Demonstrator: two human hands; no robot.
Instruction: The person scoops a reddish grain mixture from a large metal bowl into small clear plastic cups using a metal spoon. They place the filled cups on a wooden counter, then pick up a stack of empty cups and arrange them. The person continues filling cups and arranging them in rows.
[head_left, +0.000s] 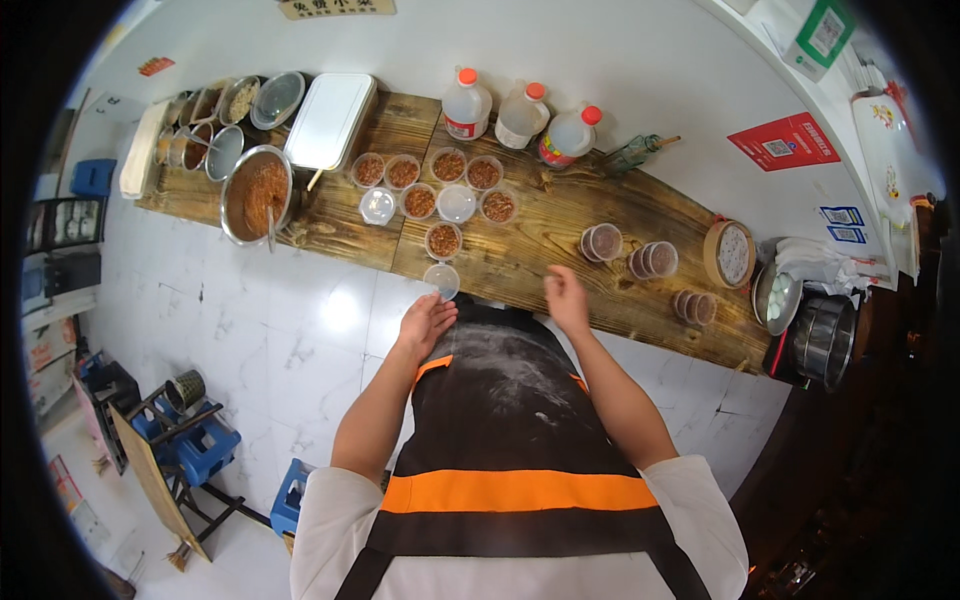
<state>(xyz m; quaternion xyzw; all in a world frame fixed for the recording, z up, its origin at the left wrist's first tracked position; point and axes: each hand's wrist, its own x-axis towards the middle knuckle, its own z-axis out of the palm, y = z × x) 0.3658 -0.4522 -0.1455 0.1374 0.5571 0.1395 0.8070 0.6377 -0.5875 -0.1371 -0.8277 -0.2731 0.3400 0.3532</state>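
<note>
At the front edge of the wooden table, my left hand (429, 324) has its fingertips on the rim of a clear plastic lid or shallow cup (441, 280). Just beyond it stands an uncovered clear cup of red-brown chopped sauce (443, 241). Several similar filled cups (418, 201) are grouped farther back. Among them, a white-looking translucent lid (456, 202) and another lid (377, 206) are visible; what lies beneath is unclear. My right hand (568, 300) hovers by the table's front edge, fingers loosely curled, with nothing visible in it. Three stacks of clear plastic pieces (602, 242) lie to its right.
Left on the table (540, 225) are a steel bowl of sauce with a spoon (257, 195), a white-lidded container (330, 120) and several ingredient bowls (240, 101). Red-capped jugs (466, 105) line the wall. A round wooden-rimmed box (730, 253) and steel pot (823, 341) stand right.
</note>
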